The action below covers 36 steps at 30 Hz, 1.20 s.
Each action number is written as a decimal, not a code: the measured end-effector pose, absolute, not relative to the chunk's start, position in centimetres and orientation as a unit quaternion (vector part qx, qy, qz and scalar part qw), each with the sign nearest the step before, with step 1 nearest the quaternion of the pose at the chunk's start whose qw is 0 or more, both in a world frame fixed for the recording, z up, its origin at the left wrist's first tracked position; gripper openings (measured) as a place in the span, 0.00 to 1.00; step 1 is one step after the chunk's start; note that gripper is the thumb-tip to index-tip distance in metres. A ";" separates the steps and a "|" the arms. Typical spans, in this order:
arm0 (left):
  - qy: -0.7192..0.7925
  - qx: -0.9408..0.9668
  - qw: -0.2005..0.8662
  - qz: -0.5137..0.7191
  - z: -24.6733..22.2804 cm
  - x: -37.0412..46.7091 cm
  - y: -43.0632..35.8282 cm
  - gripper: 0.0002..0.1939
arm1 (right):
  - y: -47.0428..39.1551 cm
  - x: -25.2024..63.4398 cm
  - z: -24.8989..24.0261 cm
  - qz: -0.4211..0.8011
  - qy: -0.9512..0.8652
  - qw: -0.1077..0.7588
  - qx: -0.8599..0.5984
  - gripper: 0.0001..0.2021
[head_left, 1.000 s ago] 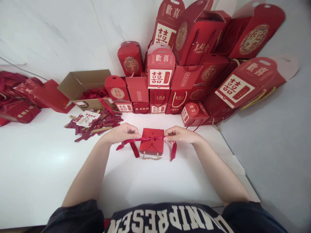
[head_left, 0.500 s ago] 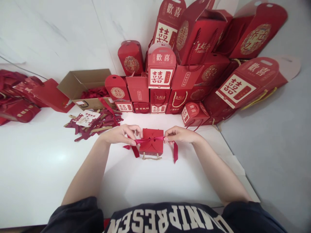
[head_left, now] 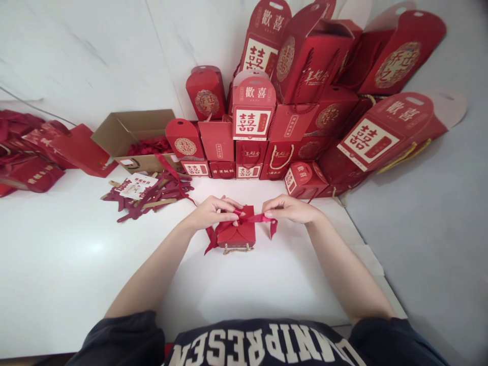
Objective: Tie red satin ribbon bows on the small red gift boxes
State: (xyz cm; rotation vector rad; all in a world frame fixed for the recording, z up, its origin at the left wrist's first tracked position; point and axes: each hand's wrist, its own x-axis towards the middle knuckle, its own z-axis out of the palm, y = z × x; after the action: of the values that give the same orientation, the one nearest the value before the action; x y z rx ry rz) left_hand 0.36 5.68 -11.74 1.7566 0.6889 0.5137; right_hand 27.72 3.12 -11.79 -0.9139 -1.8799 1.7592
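Left hand [head_left: 214, 211] pinching ribbon [head_left: 256, 218], over red box [head_left: 239, 237]; right hand [head_left: 290, 209] pinching ribbon, alongside

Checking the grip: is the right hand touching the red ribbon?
Touching: the head view shows the right hand pinching the red ribbon beside the red box.

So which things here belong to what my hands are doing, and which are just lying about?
In use:
- small red box
- red ribbon, in left hand and right hand

Apparently just lying about:
- cardboard box
- dark red pieces
- white card on them
- stacked red boxes
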 end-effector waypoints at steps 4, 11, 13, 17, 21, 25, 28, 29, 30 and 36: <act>0.294 0.763 0.538 0.206 -11.9 0.4 5.8 0.10 | 2.5 27.0 -11.9 0.643 -0.649 0.265 -0.310 0.12; 0.286 0.792 0.505 0.192 -11.3 0.6 5.4 0.12 | 1.1 23.4 -11.8 0.545 -0.712 0.314 -0.312 0.15; 0.279 0.797 0.500 0.190 -11.1 0.6 5.3 0.12 | 0.7 22.7 -11.7 0.502 -0.733 0.324 -0.325 0.15; 0.271 0.804 0.496 0.186 -11.2 0.5 5.2 0.09 | 0.0 21.9 -11.7 0.375 -0.788 0.335 -0.355 0.15; 0.292 0.805 0.476 0.201 -11.3 0.5 5.4 0.11 | -0.1 21.6 -11.6 0.308 -0.785 0.349 -0.408 0.16; 0.299 0.814 0.461 0.187 -10.9 0.6 5.2 0.11 | 0.0 21.2 -12.1 0.284 -0.735 0.396 -0.471 0.09; 0.309 0.794 0.489 0.185 -10.9 0.7 5.0 0.11 | 0.1 20.7 -12.7 0.281 -0.731 0.405 -0.472 0.08; 0.314 0.789 0.495 0.185 -10.9 0.7 4.8 0.11 | 0.0 20.6 -12.8 0.282 -0.730 0.409 -0.469 0.07; 0.317 0.786 0.497 0.186 -10.9 0.7 4.8 0.11 | 0.0 20.5 -12.9 0.286 -0.729 0.415 -0.465 0.07; 0.317 0.741 0.561 0.188 -10.6 0.5 4.5 0.12 | 0.0 20.8 -13.4 0.306 -0.705 0.464 -0.441 0.06</act>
State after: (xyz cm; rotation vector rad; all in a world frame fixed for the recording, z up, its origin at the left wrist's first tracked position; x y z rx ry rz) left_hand 0.47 4.51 -10.60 1.7471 0.7480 0.4420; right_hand 20.84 0.04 -13.38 -1.0835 -1.7327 0.7519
